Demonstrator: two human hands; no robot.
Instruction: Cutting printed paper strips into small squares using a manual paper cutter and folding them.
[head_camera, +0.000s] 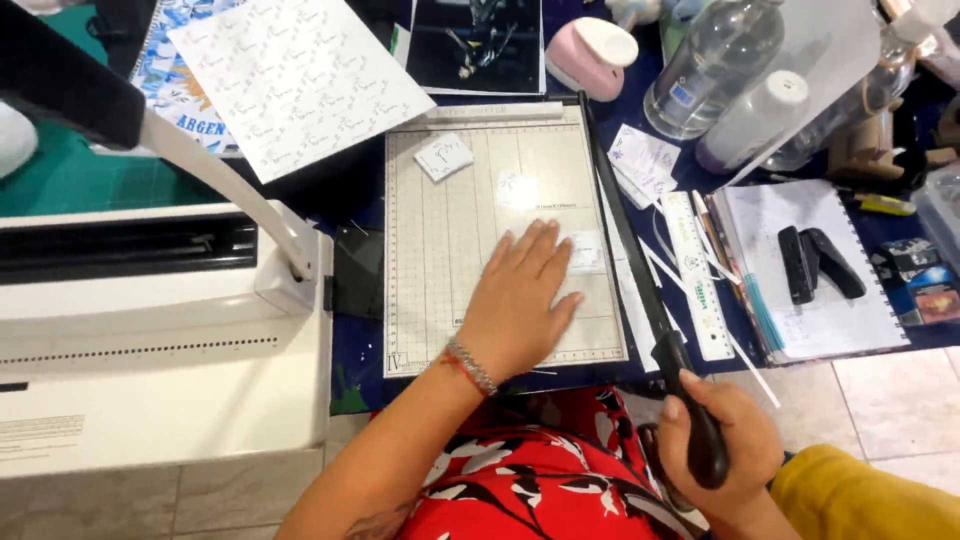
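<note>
**A:** Grey gridded board, that's the paper cutter (450, 250), and it's lying flat on the dark blue table (360, 340). What is the left hand (520, 300) doing on it?

**B:** It's lying open, palm down, fingers spread, pressing near the board's right side. The fingertips are touching a small white paper piece (585, 250) sitting just beside the blade edge.

**A:** And the right hand (715, 450)?

**B:** It's closing around the black handle (700, 430) of the cutter arm, which is running along the board's right edge and lying low against it.

**A:** Anything else lying on the board?

**B:** Another small white slip (443, 156) is sitting near the top left corner, well apart from the hand.

**A:** What's sitting around the cutter?

**B:** A white binding machine (150, 340) is standing to its left, a clear ruler (697, 290) and thin paper strips are lying to its right, and a spiral notebook (810, 270) is resting beyond those.
</note>
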